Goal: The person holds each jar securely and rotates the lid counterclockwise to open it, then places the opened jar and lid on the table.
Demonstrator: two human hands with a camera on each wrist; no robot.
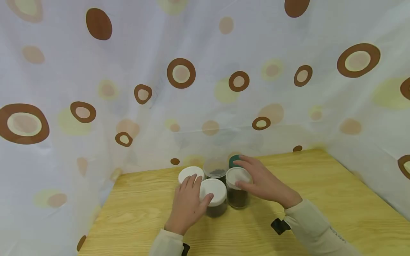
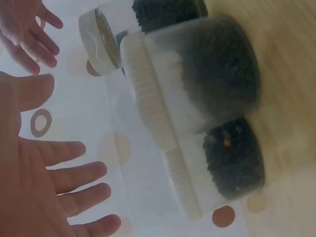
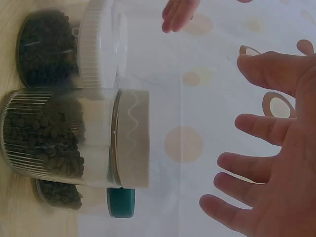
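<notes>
Several clear jars with dark contents stand upright, bunched together. My left hand (image 1: 188, 205) hovers with fingers spread near the front jar with a ribbed white lid (image 1: 214, 190); the left wrist view shows its fingers apart from that jar. Behind it is another white-lidded jar (image 1: 189, 172), partly covered by my fingers in the head view. My right hand (image 1: 264, 181), fingers spread, is above and beside a ribbed glass jar (image 3: 49, 136) with an off-white lid (image 3: 133, 138), holding nothing. Behind these are a jar with a clear top (image 1: 215, 166) and one with a green lid (image 3: 121, 202).
The jars stand on a wood-grain table (image 1: 137, 213), near its back edge. A pale sheet with brown and yellow circles (image 1: 198, 106) hangs behind the table and along both sides. Dark straps (image 1: 280, 226) hang at the wrists, below light sleeves (image 1: 315, 224).
</notes>
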